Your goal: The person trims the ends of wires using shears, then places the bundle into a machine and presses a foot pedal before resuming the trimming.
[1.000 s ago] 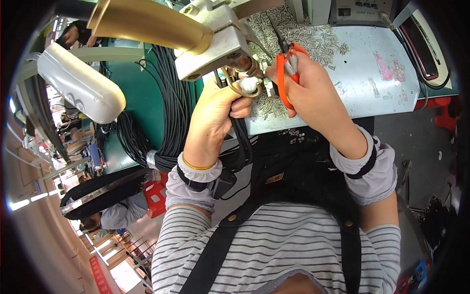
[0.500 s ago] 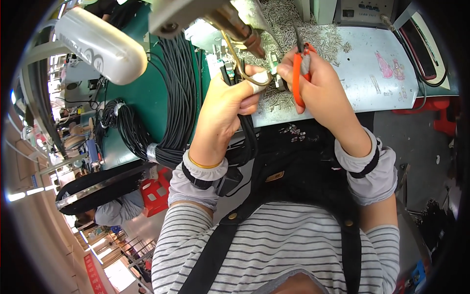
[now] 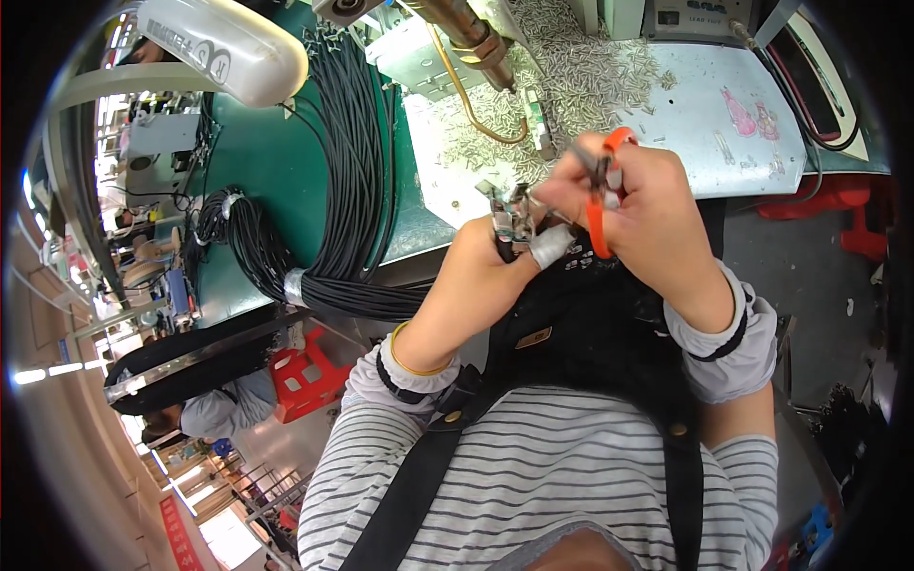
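My left hand [image 3: 481,271] is closed around black cable ends with small metal connectors [image 3: 514,221], its thumb wrapped in white. Close on its right, my right hand [image 3: 657,195] grips orange-handled cutters [image 3: 597,228] in its palm, fingers drawn together near the connectors. The fingertips are slightly blurred, so I cannot tell whether they pinch a small piece. Both hands are over the black apron [image 3: 590,324], just off the worktable's front edge. Beyond them, a machine's copper-coloured nozzle [image 3: 490,62] points down at a small green and metal fixture [image 3: 536,119], beside a bent brass tube [image 3: 466,105].
Many small metal pins [image 3: 609,81] litter the pale work plate [image 3: 705,124]. On the green mat at left lies a thick bundle of black cables [image 3: 347,181], below a white rounded lamp-like part [image 3: 224,48]. A grey control box [image 3: 705,19] stands at the back right.
My left hand has come back from the nozzle toward my body with the connectors, now above the apron. My right hand has lowered slightly, still holding the cutters.
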A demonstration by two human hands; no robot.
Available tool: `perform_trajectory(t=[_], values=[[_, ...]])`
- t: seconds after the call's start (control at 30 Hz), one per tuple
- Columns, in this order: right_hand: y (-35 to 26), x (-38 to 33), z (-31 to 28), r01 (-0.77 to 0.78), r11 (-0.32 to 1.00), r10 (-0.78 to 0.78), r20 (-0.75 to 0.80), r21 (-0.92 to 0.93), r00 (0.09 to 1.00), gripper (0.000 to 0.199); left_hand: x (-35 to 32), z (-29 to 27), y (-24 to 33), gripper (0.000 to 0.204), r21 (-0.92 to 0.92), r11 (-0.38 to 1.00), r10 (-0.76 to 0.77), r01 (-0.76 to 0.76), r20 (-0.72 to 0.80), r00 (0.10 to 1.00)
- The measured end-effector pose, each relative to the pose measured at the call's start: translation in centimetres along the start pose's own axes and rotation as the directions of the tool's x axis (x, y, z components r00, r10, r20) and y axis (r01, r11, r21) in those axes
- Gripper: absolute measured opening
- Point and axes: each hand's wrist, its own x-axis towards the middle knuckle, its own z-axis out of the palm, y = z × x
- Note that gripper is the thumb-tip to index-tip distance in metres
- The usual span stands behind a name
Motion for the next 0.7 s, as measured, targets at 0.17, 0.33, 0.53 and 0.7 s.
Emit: perform_trajectory(t=[0.17, 0.33, 0.53, 0.7], values=[[-2.5, -0.7, -0.2, -0.566, 0.736, 0.574, 0.101, 0.372, 0.813, 0.016, 0.3, 0.4, -0.3, 0.012, 0.338, 0.832, 0.500, -0.440, -0.113, 0.859], [-2.0, -0.6, -0.3, -0.717, 0.438, 0.602, 0.416, 0.541, 0.682, 0.017, 0.6, 0.5, -0.4, 0.008, 0.677, 0.440, 0.783, -0.591, 0.033, 0.621], [-0.5, -1.9, 2.5, 0.000, 0.990, 0.029, -0.200, 0.141, 0.979, 0.009, 0.5, -0.2, 0.5, 0.009, -0.383, 0.923, -0.024, -0.015, -0.097, 0.995], [-0.2, -1.4, 0.7, 0.235, 0.911, -0.295, -0.140, -0.338, 0.945, 0.011, 0.3, -1.2, 1.0, 0.011, -0.677, 0.697, -0.171, 0.237, 0.164, 0.972]])
